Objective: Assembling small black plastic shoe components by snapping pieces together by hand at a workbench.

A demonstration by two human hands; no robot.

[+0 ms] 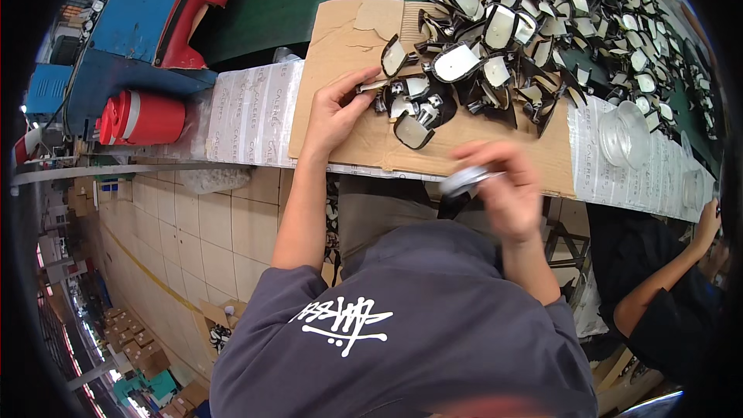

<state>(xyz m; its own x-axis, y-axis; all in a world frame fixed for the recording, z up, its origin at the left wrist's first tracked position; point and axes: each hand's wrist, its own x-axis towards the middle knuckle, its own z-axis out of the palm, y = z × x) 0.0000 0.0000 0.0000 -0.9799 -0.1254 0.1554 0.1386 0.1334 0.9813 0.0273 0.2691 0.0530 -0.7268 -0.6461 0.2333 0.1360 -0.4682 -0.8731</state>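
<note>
The cardboard sheet (340, 70) lies on the paper-wrapped bench edge and serves as the landmark here. The left hand (334, 112) reaches forward from a bare, nearly straight forearm and rests palm down on the sheet's left half, its fingers stretched right and pinched on a small black-and-white cut piece (371, 87) at the near-left fringe of the heap. The heap of black-and-white shoe-upper pieces (495, 39) spreads from the middle of the sheet up and off to its far right, onto the green surface beyond.

The right hand (503, 190) hangs just off the sheet's near edge, wrist bent, forearm rising from the grey sleeve below. It is blurred, its fingers curled around a pale, roundish piece with a dark tail (463, 184); the grip looks closed, though the exact hold cannot be made out.

Right of the sheet stands a clear plastic cup (624, 135). Well to the sheet's left lies a red jug (143, 118). Another person's arm (665, 279) shows below the sheet's right end.
</note>
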